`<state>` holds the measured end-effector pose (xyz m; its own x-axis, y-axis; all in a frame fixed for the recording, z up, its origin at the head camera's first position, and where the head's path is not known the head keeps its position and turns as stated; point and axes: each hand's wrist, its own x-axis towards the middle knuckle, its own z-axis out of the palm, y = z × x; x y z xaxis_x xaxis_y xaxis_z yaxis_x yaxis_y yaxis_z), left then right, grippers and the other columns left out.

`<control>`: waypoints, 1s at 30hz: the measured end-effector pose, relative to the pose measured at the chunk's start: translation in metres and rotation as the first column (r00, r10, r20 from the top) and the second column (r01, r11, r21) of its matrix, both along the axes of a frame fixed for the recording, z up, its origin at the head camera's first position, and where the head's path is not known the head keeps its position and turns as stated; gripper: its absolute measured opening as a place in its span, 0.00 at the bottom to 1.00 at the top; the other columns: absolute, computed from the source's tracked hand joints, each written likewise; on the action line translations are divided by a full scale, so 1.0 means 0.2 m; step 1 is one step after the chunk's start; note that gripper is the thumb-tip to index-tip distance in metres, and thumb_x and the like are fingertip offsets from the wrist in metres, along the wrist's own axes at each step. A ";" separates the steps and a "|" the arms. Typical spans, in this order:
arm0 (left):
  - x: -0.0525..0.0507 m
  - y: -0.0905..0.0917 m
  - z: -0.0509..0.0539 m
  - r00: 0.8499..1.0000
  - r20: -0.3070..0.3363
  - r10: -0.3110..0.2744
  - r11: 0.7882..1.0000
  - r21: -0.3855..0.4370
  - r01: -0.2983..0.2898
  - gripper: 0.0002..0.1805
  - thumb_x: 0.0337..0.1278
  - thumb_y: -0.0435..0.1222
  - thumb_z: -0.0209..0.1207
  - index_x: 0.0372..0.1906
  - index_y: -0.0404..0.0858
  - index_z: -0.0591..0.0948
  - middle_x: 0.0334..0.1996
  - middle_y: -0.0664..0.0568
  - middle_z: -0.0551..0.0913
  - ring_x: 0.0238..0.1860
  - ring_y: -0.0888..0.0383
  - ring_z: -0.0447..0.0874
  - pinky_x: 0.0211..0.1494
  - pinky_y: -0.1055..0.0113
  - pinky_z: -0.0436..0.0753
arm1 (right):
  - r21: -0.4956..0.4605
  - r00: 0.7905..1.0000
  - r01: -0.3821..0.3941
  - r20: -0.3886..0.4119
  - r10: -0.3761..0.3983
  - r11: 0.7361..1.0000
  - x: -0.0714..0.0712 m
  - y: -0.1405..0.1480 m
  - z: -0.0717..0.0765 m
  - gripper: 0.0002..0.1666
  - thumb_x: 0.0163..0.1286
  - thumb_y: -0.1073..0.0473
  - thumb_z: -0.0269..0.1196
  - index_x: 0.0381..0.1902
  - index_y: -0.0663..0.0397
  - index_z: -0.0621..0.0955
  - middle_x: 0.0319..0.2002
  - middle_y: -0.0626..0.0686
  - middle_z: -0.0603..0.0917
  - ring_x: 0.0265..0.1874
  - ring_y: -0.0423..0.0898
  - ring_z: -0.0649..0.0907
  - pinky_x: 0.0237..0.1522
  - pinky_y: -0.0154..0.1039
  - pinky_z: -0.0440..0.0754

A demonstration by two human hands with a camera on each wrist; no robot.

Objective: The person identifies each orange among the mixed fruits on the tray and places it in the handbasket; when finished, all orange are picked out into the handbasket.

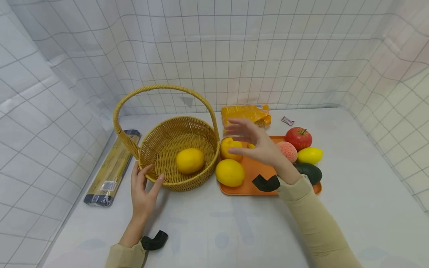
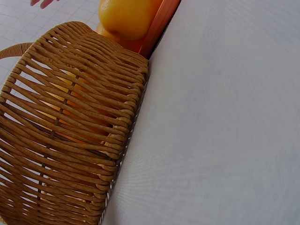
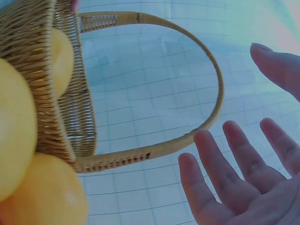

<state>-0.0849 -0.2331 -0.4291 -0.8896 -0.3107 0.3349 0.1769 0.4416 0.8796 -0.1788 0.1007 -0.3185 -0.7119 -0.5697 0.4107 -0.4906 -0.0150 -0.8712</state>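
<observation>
A wicker basket (image 1: 189,184) with a tall handle holds one yellow fruit (image 1: 190,160). The left hand (image 1: 143,191) touches the basket's near left rim, thumb and fingers apart along the edge. Above the orange tray (image 1: 258,173), the right hand (image 1: 256,143) hangs with fingers spread and nothing in them. Beneath and beside it lie a large yellow fruit (image 1: 230,173) and an orange-yellow fruit (image 1: 229,149) at the tray's left end. In the right wrist view the right hand (image 3: 243,183) is spread near the basket handle (image 3: 218,79).
On the tray's right are a red apple (image 1: 298,138), a pink round fruit (image 1: 287,151), a lemon (image 1: 310,155) and a dark green item (image 1: 310,173). Behind it lie an orange packet (image 1: 246,113) and a small wrapped candy (image 1: 287,121). A long package (image 1: 112,169) lies left of the basket.
</observation>
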 end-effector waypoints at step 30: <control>0.05 0.07 0.12 1.000 0.020 0.009 1.000 0.001 -0.009 0.25 0.56 0.31 0.59 0.59 0.26 0.70 0.72 0.40 0.44 0.70 0.44 0.50 0.67 0.45 0.58 | 0.223 0.958 0.174 0.188 -0.217 0.959 0.09 -0.01 -0.33 0.37 0.56 0.60 0.71 0.62 0.54 0.69 0.60 0.52 0.73 0.60 0.49 0.72 0.64 0.46 0.65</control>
